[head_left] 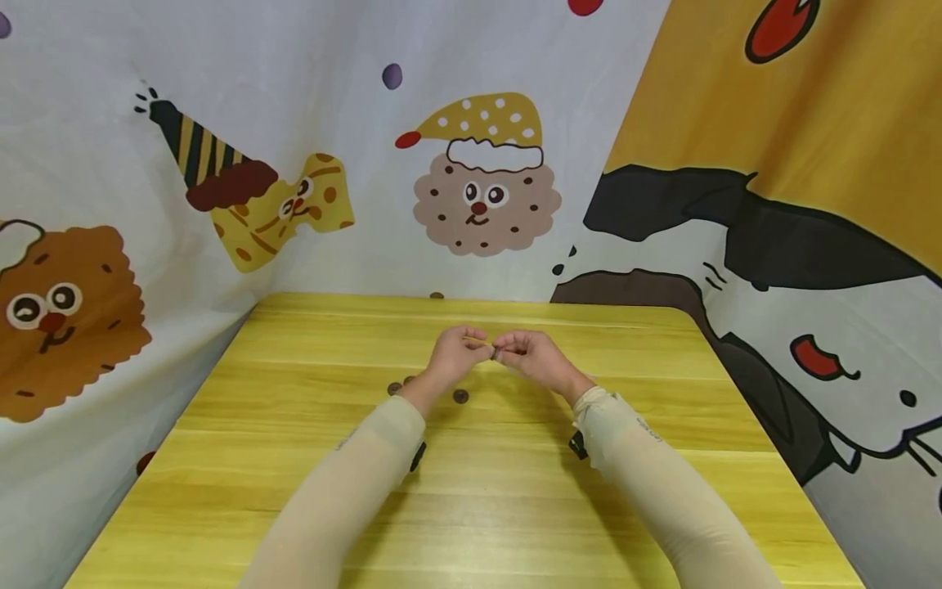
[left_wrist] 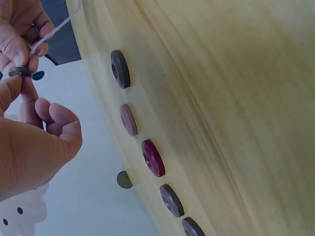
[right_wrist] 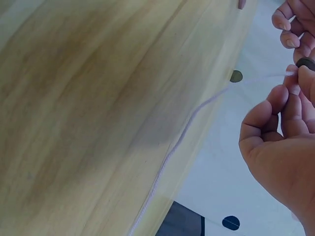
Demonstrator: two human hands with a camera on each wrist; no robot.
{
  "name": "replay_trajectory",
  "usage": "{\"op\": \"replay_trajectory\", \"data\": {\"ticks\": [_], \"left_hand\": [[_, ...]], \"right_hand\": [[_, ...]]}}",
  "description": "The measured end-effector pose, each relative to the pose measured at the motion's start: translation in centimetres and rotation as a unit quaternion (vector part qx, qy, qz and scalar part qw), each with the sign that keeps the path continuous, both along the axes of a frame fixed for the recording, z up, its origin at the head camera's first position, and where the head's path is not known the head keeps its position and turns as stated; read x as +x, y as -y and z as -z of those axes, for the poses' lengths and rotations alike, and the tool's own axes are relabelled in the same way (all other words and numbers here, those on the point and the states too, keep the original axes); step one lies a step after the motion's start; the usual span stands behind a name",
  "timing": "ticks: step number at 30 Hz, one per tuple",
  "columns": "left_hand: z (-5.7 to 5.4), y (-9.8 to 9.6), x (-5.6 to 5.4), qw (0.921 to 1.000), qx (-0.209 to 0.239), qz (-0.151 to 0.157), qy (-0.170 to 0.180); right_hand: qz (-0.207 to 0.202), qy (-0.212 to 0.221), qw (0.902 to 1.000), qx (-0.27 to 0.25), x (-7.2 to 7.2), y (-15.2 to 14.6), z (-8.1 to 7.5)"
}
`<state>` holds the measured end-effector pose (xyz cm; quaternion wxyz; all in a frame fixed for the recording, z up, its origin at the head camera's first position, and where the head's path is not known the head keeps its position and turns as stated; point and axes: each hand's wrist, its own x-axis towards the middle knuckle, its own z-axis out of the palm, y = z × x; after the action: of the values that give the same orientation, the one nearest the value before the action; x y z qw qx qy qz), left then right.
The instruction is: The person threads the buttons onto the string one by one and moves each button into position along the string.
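Both hands meet above the middle of the yellow wooden table (head_left: 515, 491). My left hand (head_left: 462, 353) pinches a small dark button (left_wrist: 19, 72) between its fingertips, also seen as the button (right_wrist: 306, 63) in the right wrist view. My right hand (head_left: 531, 357) pinches the end of a thin pale string (right_wrist: 187, 123) right at the button. In the left wrist view the string (left_wrist: 59, 24) runs up and away from the right hand's fingers (left_wrist: 22, 29). From the fingers it hangs down to the table edge.
Several loose buttons lie in a row on the table under the left wrist: a dark grey one (left_wrist: 120, 69), a pink one (left_wrist: 128, 119), a dark red one (left_wrist: 153, 158). One button (head_left: 460, 396) shows beside the left forearm. Cartoon-printed cloth walls (head_left: 478, 188) close in the table.
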<state>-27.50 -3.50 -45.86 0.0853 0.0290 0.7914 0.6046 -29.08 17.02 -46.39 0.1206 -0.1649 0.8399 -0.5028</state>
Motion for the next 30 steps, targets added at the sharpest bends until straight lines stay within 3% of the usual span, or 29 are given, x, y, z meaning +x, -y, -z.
{"op": "replay_trajectory", "data": {"ticks": [8, 18, 30], "left_hand": [[0.2, -0.3, 0.3, 0.9994, -0.020, -0.027, -0.013], [0.4, -0.8, 0.4, 0.9989, -0.014, -0.043, -0.010], [0.4, -0.7, 0.5, 0.9980, -0.020, -0.044, -0.040]], "right_hand": [[-0.024, 0.031, 0.9991, -0.016, 0.1, -0.5, 0.1], [-0.024, -0.047, 0.9981, 0.030, 0.4, 0.3, 0.4], [0.009, -0.066, 0.9927, 0.100, 0.5, -0.2, 0.3]]}}
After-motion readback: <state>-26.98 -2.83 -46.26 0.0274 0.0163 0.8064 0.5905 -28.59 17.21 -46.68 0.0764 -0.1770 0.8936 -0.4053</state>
